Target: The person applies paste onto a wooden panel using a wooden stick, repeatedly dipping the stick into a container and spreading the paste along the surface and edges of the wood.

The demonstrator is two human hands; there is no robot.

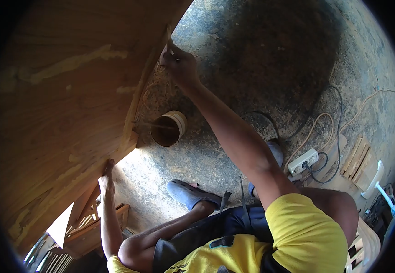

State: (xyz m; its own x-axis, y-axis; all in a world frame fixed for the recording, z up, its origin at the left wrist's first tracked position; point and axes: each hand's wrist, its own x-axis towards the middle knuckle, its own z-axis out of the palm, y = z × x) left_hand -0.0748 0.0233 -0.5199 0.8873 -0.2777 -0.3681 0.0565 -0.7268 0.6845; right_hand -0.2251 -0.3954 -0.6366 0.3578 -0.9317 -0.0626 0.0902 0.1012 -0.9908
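Observation:
A large wooden panel [83, 91] with pale filler-like streaks fills the left side of the view. My right hand [179, 63] is closed around a thin, light-coloured tool [168, 34] at the panel's upper right edge; the tool's exact kind is hard to make out. Lower down, my left hand [107, 178] touches the panel's lower edge, its thumb or a finger on the wood and the other fingers hidden. Between the hands, a round bucket [177, 120] stands on the floor with a stick [154, 124] across its opening.
A white power strip [303, 162] with dark cables lies on the floor at the right, near wood pieces [356, 157]. A white and blue object [379, 186] is farther right. A grey clog [188, 193] is on my foot. Wooden furniture [92, 227] stands at lower left.

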